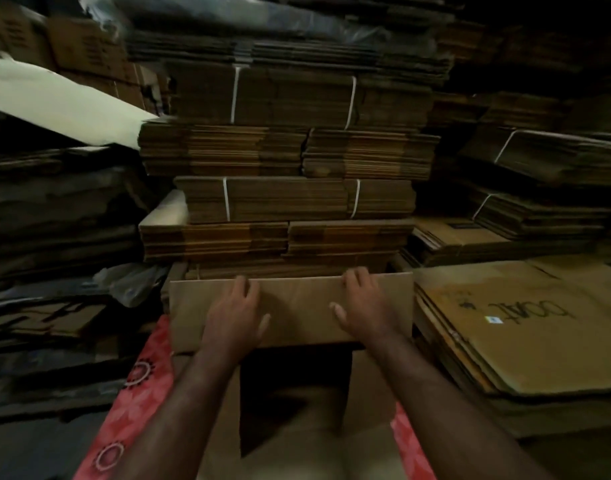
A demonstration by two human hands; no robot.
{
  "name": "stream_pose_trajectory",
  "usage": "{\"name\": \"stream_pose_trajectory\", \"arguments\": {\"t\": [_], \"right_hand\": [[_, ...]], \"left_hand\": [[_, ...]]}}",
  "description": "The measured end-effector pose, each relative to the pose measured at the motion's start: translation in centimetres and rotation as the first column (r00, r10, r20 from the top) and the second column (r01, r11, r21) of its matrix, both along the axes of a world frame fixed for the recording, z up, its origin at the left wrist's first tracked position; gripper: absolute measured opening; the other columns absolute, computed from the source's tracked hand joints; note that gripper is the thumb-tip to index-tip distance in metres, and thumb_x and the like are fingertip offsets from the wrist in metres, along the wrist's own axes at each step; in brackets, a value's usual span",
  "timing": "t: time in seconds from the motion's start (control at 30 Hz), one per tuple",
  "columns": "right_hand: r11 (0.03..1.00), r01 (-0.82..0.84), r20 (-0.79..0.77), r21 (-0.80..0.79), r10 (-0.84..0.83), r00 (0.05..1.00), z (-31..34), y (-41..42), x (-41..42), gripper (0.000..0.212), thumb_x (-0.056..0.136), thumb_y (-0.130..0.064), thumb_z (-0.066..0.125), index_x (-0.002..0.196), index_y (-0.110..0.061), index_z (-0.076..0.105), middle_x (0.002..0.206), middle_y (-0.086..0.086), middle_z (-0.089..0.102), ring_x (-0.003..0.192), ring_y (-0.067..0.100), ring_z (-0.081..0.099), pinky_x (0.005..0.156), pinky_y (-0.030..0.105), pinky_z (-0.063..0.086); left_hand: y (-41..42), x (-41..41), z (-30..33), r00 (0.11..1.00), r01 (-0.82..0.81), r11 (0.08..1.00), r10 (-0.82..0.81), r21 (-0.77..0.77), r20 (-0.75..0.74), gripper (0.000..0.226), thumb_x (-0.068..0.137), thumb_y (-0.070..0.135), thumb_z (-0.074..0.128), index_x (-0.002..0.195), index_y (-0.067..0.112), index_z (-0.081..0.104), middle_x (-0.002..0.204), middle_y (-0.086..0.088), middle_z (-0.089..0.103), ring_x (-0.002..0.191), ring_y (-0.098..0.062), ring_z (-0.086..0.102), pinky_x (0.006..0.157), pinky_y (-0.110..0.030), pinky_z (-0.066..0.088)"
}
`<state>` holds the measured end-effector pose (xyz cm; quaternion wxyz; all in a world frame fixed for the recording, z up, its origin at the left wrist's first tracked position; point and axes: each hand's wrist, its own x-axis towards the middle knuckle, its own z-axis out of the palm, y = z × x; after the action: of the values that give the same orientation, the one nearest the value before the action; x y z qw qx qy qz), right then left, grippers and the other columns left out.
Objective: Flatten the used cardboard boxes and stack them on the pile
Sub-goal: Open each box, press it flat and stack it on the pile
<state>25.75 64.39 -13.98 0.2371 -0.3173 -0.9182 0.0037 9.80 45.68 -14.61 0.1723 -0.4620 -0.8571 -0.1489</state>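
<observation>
Cardboard box (297,341): one, at 6 o'clock, open mouth facing up, far flap (293,308) raised at centre. Resting over a red patterned cloth (144,368).

Left hand (236,315): on the far flap, fingers hooked over its top edge, thumb spread on the near face; gripping the flap. Right hand (361,306): same hold, toward 3 o'clock on the same flap. Two hands, both engaged on one flap.

Handling, as judged: light, stiff along the panels, weak at the creases; likely to fold at the scored lines rather than across a panel. Dry surface, not slippery. Edges liable to crush or tear under a hard pinch. Best hold: flap edges near the corners, then opposite corners pressed inward to collapse.

Pile (526,327): flattened sheets at 3 o'clock, just beside the box. Bundled stacks (290,199) at 12 o'clock: at least three tied with white straps. Exact sheet count not discernible.
</observation>
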Motion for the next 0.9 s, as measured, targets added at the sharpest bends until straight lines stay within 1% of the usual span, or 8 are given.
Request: {"name": "stream_pose_trajectory", "arguments": {"t": [0.1,0.17,0.27,0.37,0.53,0.63,0.77,0.9], "right_hand": [[0.98,-0.061,0.24,-0.192,0.107,0.965,-1.5,2.5,-1.8,0.09,0.089,-0.056,0.065,0.158,-0.016,0.022,0.167,0.008,0.016,0.15,0.029,0.023,0.12,0.043,0.031],[0.949,-0.074,0.396,-0.306,0.198,0.897,-3.0,4.0,-2.8,0.103,0.087,-0.067,0.061,0.161,-0.015,0.013,0.17,0.009,0.008,0.154,0.029,0.015,0.124,0.045,0.023],[0.923,-0.044,0.573,-0.381,0.274,0.772,-5.7,5.8,-3.9,0.12,0.08,-0.083,0.054,0.163,-0.015,0.0,0.171,0.009,-0.003,0.157,0.029,0.001,0.126,0.049,0.008],[0.927,-0.088,0.549,-0.364,0.29,0.784,-7.2,6.7,-3.9,0.12,0.083,-0.076,0.059,0.163,-0.016,-0.007,0.17,0.009,-0.011,0.157,0.029,-0.007,0.124,0.052,0.0],[0.969,-0.093,0.497,-0.228,0.198,0.845,-9.0,6.1,-2.4,0.106,0.088,-0.025,0.068,0.163,-0.019,-0.007,0.171,0.005,-0.009,0.157,0.025,-0.006,0.125,0.048,0.0],[0.972,-0.003,0.474,-0.237,0.118,0.873,-9.7,4.9,-0.4,0.112,0.086,-0.021,0.071,0.162,-0.015,-0.011,0.17,0.008,-0.013,0.157,0.027,-0.011,0.124,0.051,-0.005],[0.98,0.052,0.435,-0.191,0.036,0.9,-11.1,4.2,5.5,0.089,0.093,-0.014,0.051,0.162,-0.012,-0.005,0.171,0.007,-0.007,0.157,0.025,-0.006,0.124,0.049,0.002],[0.981,0.104,0.495,-0.165,-0.009,0.869,-11.5,5.9,12.6,0.081,0.09,-0.006,0.039,0.164,-0.022,0.011,0.171,-0.003,0.0,0.158,0.017,-0.005,0.124,0.046,0.012]], "left_hand": [[1.8,-0.6,-2.1,0.979,0.026,0.965,0.028,-0.261,0.202,0.082,0.09,0.057,0.06,0.158,0.029,0.023,0.163,-0.009,0.023,0.145,-0.03,0.031,0.118,-0.043,0.031],[2.6,-0.8,-3.2,0.95,0.046,0.922,0.079,-0.385,0.301,0.087,0.09,0.061,0.059,0.16,0.035,0.015,0.169,-0.005,0.011,0.153,-0.027,0.019,0.121,-0.044,0.026],[3.6,-1.3,-4.9,0.928,0.037,0.864,0.156,-0.502,0.338,0.088,0.09,0.06,0.062,0.161,0.037,0.014,0.169,-0.003,0.011,0.153,-0.026,0.017,0.123,-0.046,0.024],[4.5,-2.1,-5.7,0.939,0.0,0.875,0.167,-0.484,0.301,0.085,0.089,0.057,0.063,0.159,0.038,0.02,0.167,-0.003,0.019,0.151,-0.026,0.024,0.119,-0.045,0.031],[5.4,-2.0,-5.9,0.942,-0.008,0.894,0.157,-0.448,0.297,0.075,0.088,0.052,0.068,0.152,0.035,0.034,0.159,-0.003,0.033,0.144,-0.026,0.035,0.112,-0.045,0.041],[5.5,-2.4,-6.5,0.941,-0.016,0.898,0.162,-0.44,0.296,0.075,0.087,0.05,0.069,0.152,0.036,0.034,0.158,-0.003,0.034,0.142,-0.025,0.038,0.11,-0.046,0.042],[4.9,-2.8,-7.0,0.951,0.002,0.892,0.138,-0.452,0.276,0.076,0.09,0.045,0.069,0.155,0.034,0.031,0.16,-0.006,0.03,0.143,-0.029,0.036,0.11,-0.047,0.042],[4.4,-2.6,-7.1,0.953,0.028,0.894,0.111,-0.447,0.281,0.076,0.089,0.03,0.07,0.155,0.032,0.031,0.158,-0.01,0.032,0.142,-0.033,0.037,0.11,-0.052,0.041]]}}
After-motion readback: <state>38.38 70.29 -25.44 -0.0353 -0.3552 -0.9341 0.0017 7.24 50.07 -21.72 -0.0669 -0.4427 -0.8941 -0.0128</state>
